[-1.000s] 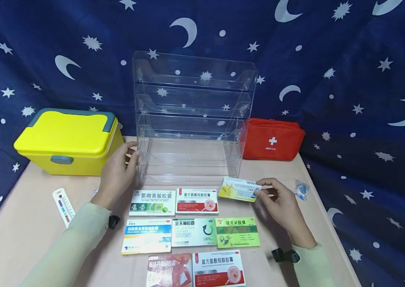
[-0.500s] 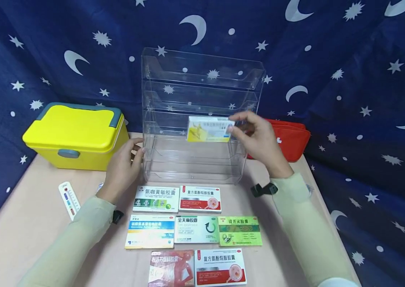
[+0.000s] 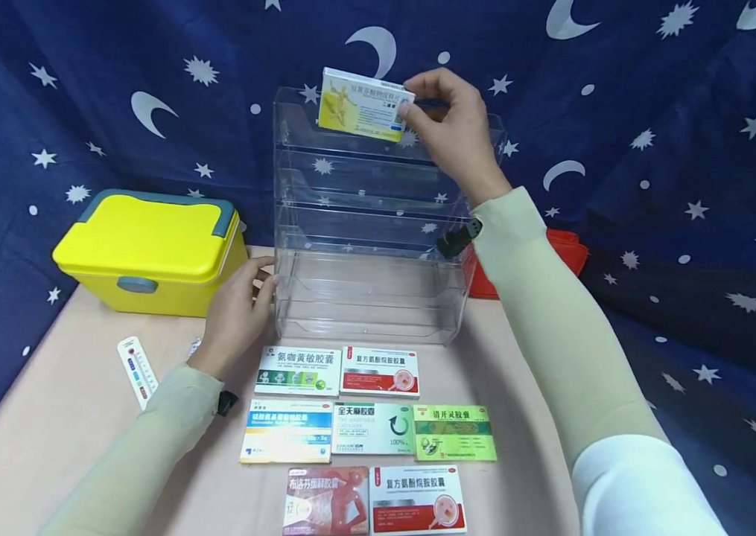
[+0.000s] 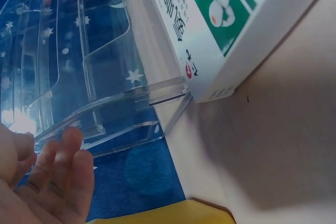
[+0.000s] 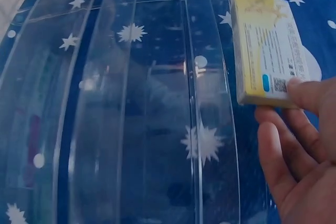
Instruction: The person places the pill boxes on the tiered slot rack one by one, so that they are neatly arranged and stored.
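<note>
My right hand (image 3: 454,123) pinches a yellow-and-white medicine box (image 3: 364,106) at its right end, thumb on the printed front. The box is slightly tilted and overlaps the top tier of a clear plastic tiered rack (image 3: 364,327) in the head view. In the right wrist view, the medicine box (image 5: 268,51) appears beside the rack's top edge, held between thumb and fingers. My left hand (image 3: 240,316) touches the rack's left side low down. Loosely bent fingers (image 4: 79,182) lie against the clear side panel in the left wrist view.
Several medicine boxes lie in three rows before the rack, including a green one (image 3: 454,433) and a pinkish-red one (image 3: 326,502). A yellow lidded case (image 3: 150,246) stands left, beside a thermometer card (image 3: 138,371). Behind my right arm, a red pouch (image 3: 568,253) is partly hidden.
My right hand has lifted the yellow-and-white medicine box from near the table up to the rack's top tier. My left hand stays at the rack's side. The head view has shifted slightly.
</note>
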`<state>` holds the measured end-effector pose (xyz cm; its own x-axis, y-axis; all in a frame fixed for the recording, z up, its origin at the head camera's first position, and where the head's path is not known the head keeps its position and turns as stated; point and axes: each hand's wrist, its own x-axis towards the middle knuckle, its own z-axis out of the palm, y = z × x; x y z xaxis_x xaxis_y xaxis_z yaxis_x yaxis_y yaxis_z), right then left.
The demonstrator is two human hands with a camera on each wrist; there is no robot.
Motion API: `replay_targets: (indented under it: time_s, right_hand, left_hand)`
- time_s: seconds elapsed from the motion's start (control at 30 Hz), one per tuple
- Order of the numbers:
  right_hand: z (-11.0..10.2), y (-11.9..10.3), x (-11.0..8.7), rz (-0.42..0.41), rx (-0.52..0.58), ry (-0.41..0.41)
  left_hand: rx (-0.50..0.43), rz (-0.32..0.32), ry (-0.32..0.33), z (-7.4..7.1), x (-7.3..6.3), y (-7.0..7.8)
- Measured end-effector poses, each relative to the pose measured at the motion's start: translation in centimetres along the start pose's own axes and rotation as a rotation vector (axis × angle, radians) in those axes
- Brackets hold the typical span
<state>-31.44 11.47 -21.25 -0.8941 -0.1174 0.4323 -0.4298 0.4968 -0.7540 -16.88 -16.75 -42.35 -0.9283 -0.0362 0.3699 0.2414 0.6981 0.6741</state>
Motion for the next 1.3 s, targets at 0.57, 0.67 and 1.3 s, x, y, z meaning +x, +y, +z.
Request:
replay_targets:
  time_s: [0.57,0.67,1.3]
  right_hand:
    - [3.4,-0.5,0.9,-0.088,-0.182,-0.058]
    - [3.5,-1.0,0.7,-0.151,-0.199,-0.067]
    - [4.3,-0.9,0.8,-0.09,-0.225,-0.096]
  left_hand:
    - [0.003,-0.005,-0.014,0.4,-0.4,0.3]
    - [-0.001,0.0,-0.009,0.2,-0.4,0.3]
    - [0.01,-0.009,-0.011,-0.1,-0.2,0.0]
